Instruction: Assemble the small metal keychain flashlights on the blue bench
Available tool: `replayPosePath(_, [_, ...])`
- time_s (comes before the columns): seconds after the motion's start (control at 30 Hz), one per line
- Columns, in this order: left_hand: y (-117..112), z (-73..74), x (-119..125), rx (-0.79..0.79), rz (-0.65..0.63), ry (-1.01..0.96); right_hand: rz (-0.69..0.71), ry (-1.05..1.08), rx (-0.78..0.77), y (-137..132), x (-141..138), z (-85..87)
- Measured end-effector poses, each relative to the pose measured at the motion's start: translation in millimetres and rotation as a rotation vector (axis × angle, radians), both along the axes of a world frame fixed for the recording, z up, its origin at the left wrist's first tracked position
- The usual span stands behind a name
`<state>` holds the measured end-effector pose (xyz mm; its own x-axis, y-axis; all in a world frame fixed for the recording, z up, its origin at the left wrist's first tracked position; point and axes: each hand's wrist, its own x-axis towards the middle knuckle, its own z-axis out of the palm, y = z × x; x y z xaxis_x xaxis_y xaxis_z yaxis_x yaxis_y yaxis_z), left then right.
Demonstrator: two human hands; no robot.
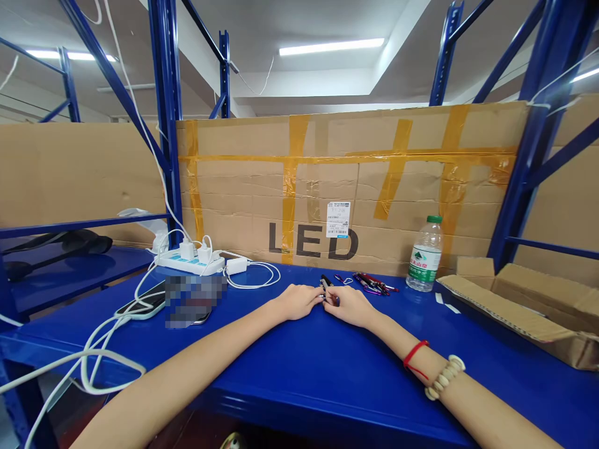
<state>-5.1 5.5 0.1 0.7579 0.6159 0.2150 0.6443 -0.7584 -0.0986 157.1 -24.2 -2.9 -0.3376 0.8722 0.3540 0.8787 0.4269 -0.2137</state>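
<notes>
The blue shelf point(299, 380) is partly covered by the forearms point(224, 340). Left hand point(298, 302): flattened, fingers together; any grip is hidden. Right hand point(349, 304): fingers curled; a slim black item point(326, 281), mostly obscured, is held just beside the left.

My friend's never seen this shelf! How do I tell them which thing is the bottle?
Find the cardboard wall behind the blue shelf. Toward its right end, just left of the open box, stands the bottle. It's clear, and only it has a green cap.
</notes>
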Motion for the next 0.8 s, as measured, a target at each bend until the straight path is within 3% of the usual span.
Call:
replayPosePath(0.37, [1.7,-3.6,-1.4,-0.027,0.041,-0.049,0.008,0.148,0.200,7.3,5.5,-2.0])
replayPosePath(0.6, [0.7,-2.5,-2.4,-0.053,0.085,-0.149,0.105,0.432,0.111,18.7,10.1,-10.1])
replayPosePath(0.8, [1.4,-2.5,-4.5,-0.060,0.037,-0.218,0.050,0.547,0.094,21.1,8.4,-12.2])
